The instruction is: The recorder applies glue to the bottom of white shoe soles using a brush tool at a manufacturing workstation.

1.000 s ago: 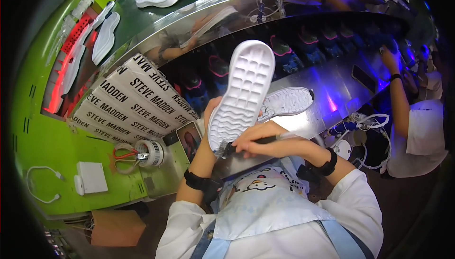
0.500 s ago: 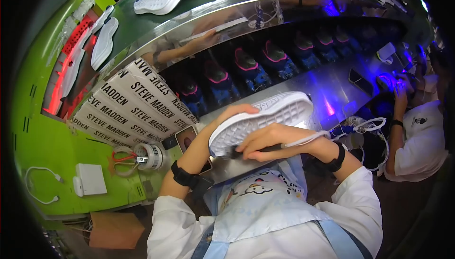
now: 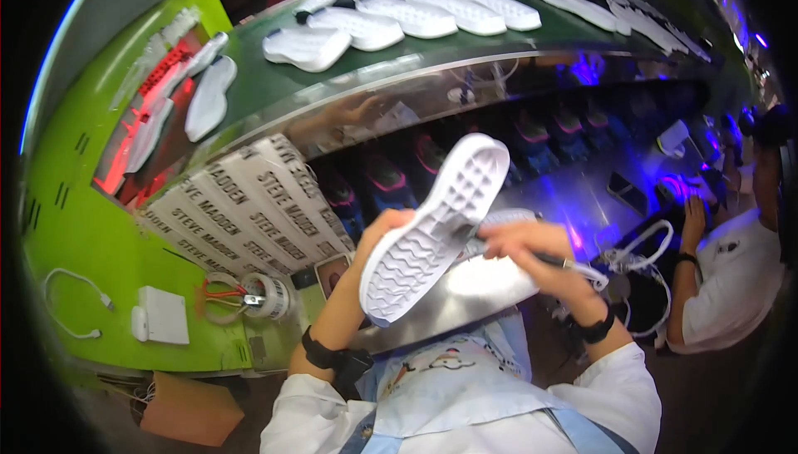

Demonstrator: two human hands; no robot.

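Note:
A white shoe sole (image 3: 416, 263) is tilted up over the metal bench, its cupped side with ridges and square pockets facing me. My left hand (image 3: 378, 238) is closed around the sole's left edge. In my right hand (image 3: 532, 246) is a slim brush, its dark blurred head (image 3: 465, 236) at the middle of the sole. The brush's handle (image 3: 553, 259) runs back beneath the fingers. Part of another white sole (image 3: 509, 216) shows behind the brush on the bench.
Dark shoe uppers with pink collars (image 3: 386, 173) line the recess ahead. White soles (image 3: 416, 15) lie on the green conveyor. At left are a printed box (image 3: 241, 204), tape roll (image 3: 270, 298) and scissors (image 3: 226, 292). A person (image 3: 727, 271) works at right.
The sole has turned more upright, its inside now facing me. My right hand and the brush have moved right, from the sole's lower edge to its middle. The view has shifted, showing more conveyor.

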